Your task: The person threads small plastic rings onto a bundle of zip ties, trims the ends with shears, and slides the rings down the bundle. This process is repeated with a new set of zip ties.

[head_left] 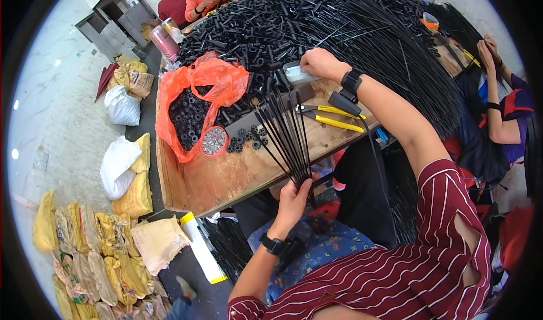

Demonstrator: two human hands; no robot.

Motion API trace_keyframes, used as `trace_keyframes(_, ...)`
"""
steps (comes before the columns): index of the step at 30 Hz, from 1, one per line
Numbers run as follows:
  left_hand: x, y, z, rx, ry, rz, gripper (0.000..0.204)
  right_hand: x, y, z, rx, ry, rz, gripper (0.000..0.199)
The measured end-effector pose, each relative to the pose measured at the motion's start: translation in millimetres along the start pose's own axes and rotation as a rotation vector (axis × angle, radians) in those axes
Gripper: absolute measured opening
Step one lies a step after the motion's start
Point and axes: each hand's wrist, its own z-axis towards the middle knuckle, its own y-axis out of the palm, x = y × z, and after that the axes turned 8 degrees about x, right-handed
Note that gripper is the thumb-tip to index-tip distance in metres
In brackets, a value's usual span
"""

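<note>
A fanned bundle of thin black rods (pixel 288 136) rises from my left hand (pixel 295 202), whose fingers wrap round its lower end at the table's near edge. My right hand (pixel 321 63) reaches across to a small grey tray (pixel 297 74) of pale, thin pieces. Its fingertips are bent down together at the tray's right side, and what they pinch, if anything, is hidden. Yellow-handled pliers (pixel 334 118) lie on the wooden table (pixel 226 173) below my right forearm. Left of the rods are several small black ringed parts (pixel 247 139) and a round red-rimmed tub (pixel 214 141) of tiny silvery pieces.
An orange plastic bag (pixel 169 116) of black parts sits at the table's left. Heaps of black tubular parts (pixel 254 34) and long black rods (pixel 390 54) cover the far side. Other people work at the back and right. Sacks (pixel 107 246) stand on the left floor.
</note>
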Motion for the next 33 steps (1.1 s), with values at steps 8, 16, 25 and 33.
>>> trace_keyframes(8,15,-10,-26,0.208,0.037,0.222,0.032,0,7,5,-0.03,-0.121,-0.201,0.012)
trace_keyframes(16,83,-30,-5,0.117,0.685,1.065,0.082,-1,-2,-3,0.175,-0.168,-0.142,0.013)
trace_keyframes(25,68,-33,48,-0.167,0.788,1.255,0.099,-42,-2,-43,0.168,-0.216,0.245,0.009)
trace_keyframes(33,66,-30,44,-0.124,0.792,1.202,0.097,-43,-5,-44,0.098,-0.221,0.185,0.009)
